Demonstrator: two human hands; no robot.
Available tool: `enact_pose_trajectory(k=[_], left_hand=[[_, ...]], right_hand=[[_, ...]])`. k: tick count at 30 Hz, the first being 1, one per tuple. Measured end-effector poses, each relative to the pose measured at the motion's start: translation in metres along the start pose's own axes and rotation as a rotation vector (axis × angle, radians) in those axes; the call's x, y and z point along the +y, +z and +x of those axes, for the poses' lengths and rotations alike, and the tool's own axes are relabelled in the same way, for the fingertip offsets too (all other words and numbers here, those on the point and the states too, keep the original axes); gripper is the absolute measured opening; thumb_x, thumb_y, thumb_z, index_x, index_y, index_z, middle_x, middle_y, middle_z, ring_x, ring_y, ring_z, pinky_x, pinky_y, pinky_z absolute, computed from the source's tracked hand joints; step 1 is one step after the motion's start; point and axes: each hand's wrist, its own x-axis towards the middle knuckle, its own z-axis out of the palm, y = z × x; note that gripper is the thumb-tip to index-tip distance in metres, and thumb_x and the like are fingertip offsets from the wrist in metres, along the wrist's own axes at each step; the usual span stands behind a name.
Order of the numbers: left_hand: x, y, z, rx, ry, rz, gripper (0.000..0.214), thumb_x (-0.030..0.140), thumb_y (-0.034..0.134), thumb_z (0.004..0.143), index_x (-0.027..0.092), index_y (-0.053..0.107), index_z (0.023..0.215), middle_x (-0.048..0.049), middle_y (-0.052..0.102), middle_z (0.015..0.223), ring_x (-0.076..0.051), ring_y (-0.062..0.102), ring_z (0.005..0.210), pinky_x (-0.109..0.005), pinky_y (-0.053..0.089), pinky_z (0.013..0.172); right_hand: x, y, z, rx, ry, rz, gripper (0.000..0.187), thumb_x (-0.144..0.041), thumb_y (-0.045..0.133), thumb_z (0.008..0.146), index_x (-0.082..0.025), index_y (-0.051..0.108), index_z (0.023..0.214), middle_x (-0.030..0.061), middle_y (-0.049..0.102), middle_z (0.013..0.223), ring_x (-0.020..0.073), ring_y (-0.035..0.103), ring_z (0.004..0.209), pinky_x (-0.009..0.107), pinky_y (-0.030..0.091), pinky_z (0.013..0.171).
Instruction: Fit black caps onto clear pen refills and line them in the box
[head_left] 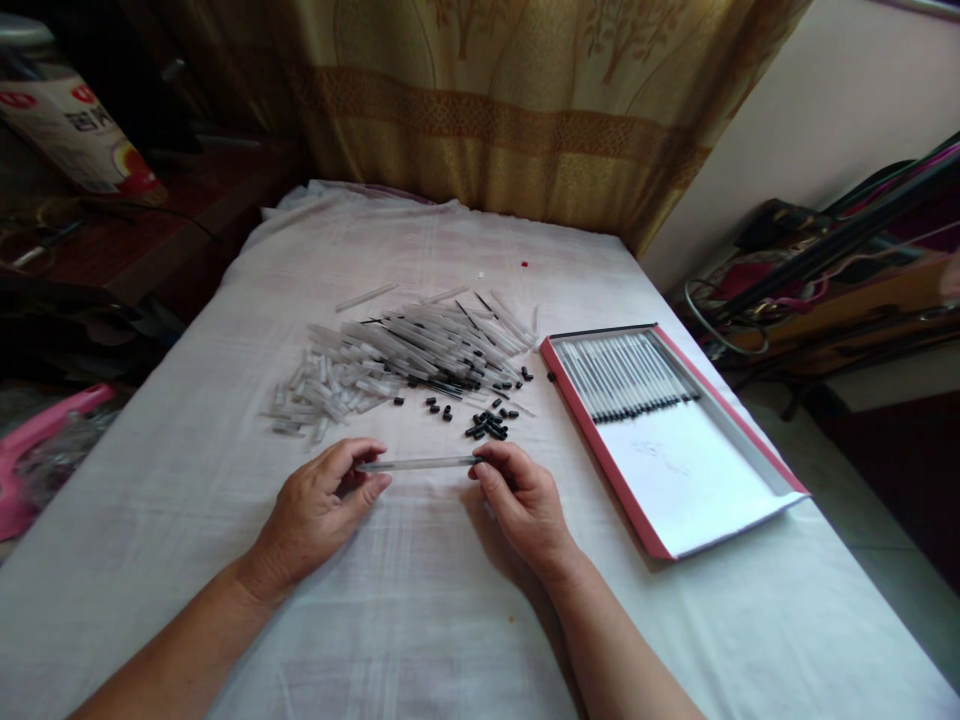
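Observation:
Between my two hands lies a slim translucent pen (427, 463), held level above the cloth. My left hand (330, 500) pinches its left end, where a clear cap seems to sit. The fingers of my right hand (525, 500) close around the right end, which looks dark; the tip itself is hidden. Just beyond are a pile of clear pen barrels (420, 340) with some dark refills among them, a heap of clear caps (322, 390), and scattered small black plugs (491, 425).
On the right, a red-edged box (600, 470) holds a row of finished-looking pens (626, 375) on white paper. A patterned curtain (525, 110) hangs behind the cloth-covered table (375, 640). A large labelled jar (75, 120) stands on a dark side table at the left.

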Motion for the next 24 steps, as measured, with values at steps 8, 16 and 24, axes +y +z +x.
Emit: enact_pose_trajectory(k=[8, 16, 24], left_hand=[[-0.0001, -0.0021, 0.0008, -0.013, 0.008, 0.032, 0.033, 0.047, 0.049, 0.094, 0.020, 0.067, 0.084, -0.0010, 0.072, 0.072, -0.015, 0.068, 0.063, -0.022, 0.052, 0.060], [0.0001, -0.0019, 0.0003, -0.045, 0.023, 0.022, 0.034, 0.048, 0.050, 0.093, 0.020, 0.068, 0.100, -0.0038, 0.075, 0.088, -0.016, 0.071, 0.071, -0.022, 0.054, 0.066], [-0.0001, -0.0007, 0.0024, -0.027, 0.029, -0.018, 0.022, 0.039, 0.055, 0.092, 0.020, 0.066, 0.086, 0.0009, 0.068, 0.072, -0.013, 0.064, 0.063, -0.021, 0.050, 0.060]], right_hand=[[-0.0003, 0.0000, -0.0002, 0.006, -0.008, 0.045, 0.013, -0.022, 0.059, 0.089, -0.022, 0.065, 0.100, 0.0010, 0.070, 0.080, 0.0141, 0.067, 0.070, 0.024, 0.053, 0.066], [-0.0005, 0.0002, -0.0006, 0.020, -0.005, 0.064, 0.012, -0.022, 0.058, 0.089, -0.022, 0.065, 0.099, 0.0012, 0.070, 0.079, 0.0138, 0.067, 0.070, 0.023, 0.052, 0.063], [-0.0035, -0.0002, 0.0011, 0.002, 0.033, 0.077, 0.012, -0.023, 0.059, 0.088, -0.021, 0.065, 0.098, 0.0013, 0.070, 0.077, 0.0141, 0.066, 0.068, 0.023, 0.051, 0.060]])
